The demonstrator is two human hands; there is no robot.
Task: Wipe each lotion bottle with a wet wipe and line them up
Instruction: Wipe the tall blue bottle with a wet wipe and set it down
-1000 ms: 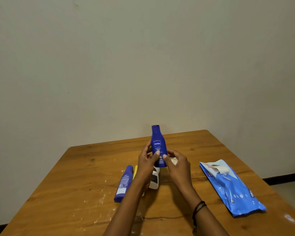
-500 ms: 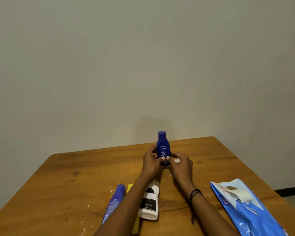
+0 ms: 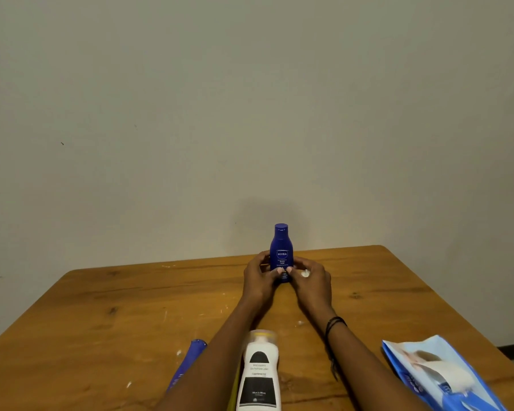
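Observation:
A small dark blue Nivea lotion bottle (image 3: 281, 250) stands upright near the far edge of the wooden table (image 3: 101, 315). My left hand (image 3: 258, 277) and my right hand (image 3: 312, 280) wrap its lower half from both sides. A crumpled white wet wipe (image 3: 305, 273) shows between the fingers of my right hand. A white lotion bottle (image 3: 259, 375) with a black label lies flat between my forearms. A blue tube-shaped bottle (image 3: 187, 363) lies to its left, partly hidden by my left forearm. A yellow item at the white bottle's left is mostly hidden.
A blue wet wipe pack (image 3: 439, 378) lies at the near right of the table, its flap peeled back. A plain wall rises right behind the table's far edge. White specks dot the tabletop.
Both hands have carried the blue Nivea bottle forward and down, from held above the table to standing near the far edge. My view has moved forward over the table.

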